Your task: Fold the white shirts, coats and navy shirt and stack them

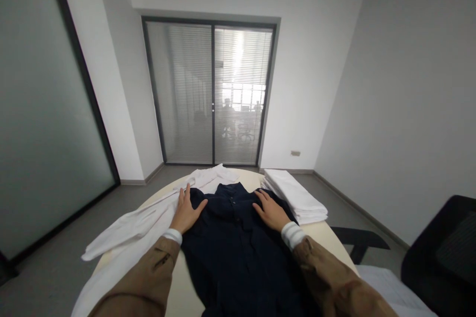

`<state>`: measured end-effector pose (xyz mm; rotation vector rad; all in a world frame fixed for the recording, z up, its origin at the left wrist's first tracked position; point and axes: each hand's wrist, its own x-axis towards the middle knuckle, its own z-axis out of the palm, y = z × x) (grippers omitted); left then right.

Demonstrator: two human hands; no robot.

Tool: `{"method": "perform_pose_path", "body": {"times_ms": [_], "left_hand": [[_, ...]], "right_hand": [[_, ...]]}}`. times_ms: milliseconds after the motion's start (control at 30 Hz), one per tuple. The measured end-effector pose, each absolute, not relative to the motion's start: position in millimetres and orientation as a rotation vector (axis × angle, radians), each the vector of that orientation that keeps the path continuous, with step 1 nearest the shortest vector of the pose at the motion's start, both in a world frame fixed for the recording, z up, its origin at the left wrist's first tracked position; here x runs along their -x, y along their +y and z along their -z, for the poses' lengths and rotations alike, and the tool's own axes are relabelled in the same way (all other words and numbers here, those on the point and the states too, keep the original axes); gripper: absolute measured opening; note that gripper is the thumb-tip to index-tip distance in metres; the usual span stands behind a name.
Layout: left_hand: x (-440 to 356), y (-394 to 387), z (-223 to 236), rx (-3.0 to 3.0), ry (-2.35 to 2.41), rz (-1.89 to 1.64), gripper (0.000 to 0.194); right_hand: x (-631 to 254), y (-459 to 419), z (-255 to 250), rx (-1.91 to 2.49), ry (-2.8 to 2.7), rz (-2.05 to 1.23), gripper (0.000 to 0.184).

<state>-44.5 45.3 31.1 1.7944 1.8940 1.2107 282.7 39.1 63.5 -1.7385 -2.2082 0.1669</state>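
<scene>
A dark navy button-up shirt [238, 242] lies front side up on a round, pale table [330, 242], its collar pointing away from me. My left hand [187, 209] rests on the shirt's left shoulder with thumb and fingers spread. On the opposite shoulder lies my right hand [272, 209], fingers stretched out and flat. Neither hand grips the cloth. Left of the navy shirt, a white shirt [145, 225] is spread loosely, with a sleeve reaching over the table edge. The lower part of the navy shirt runs out of view at the bottom.
A stack of folded white cloth [295, 195] sits at the table's right side. Beyond the right edge stand a black office chair [442, 252] and its armrest, with a white sheet-like item [390, 290] nearby. Glass doors with blinds [211, 94] are behind the table.
</scene>
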Motion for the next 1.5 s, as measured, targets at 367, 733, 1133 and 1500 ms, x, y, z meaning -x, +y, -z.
{"method": "perform_pose_path", "body": {"times_ms": [367,733,1133,1500], "left_hand": [[54,85,-39,-1.732,1.752,-0.896,0.046],[66,102,-61,-1.898,1.676,-1.143,0.023],[97,133,-50,-1.738,1.923,-1.330,0.067],[96,61,-56,-2.191,2.091,-0.517,0.115]], "right_hand": [[-276,95,-46,2.193,-2.085,-0.119,0.048],[-265,132,-57,2.085,-1.867,-0.120,0.042],[-253,155,-22,1.645,-2.075,-0.545,0.105],[-215,67,-41,1.692,-2.488,-0.387,0.088]]}}
